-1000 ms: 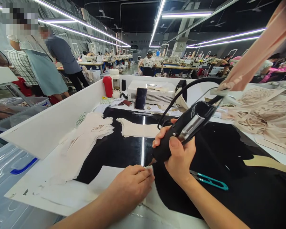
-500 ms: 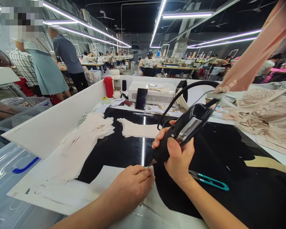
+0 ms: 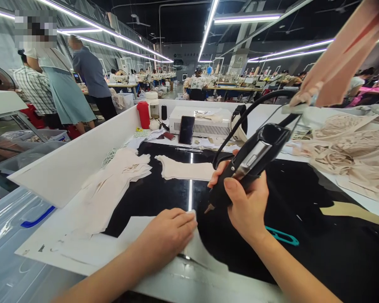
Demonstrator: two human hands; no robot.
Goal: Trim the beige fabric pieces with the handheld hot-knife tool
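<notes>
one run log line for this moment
left hand: on white piece; right hand: gripping black handheld tool; tip: apart from white piece; teal handle: on black surface

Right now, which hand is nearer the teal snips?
Right: the right hand is beside the snips, its wrist partly hiding them; the left hand is farther off, to their left.

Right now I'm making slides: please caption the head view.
Right hand grips a black handheld tool; left hand rests on white material.
</notes>
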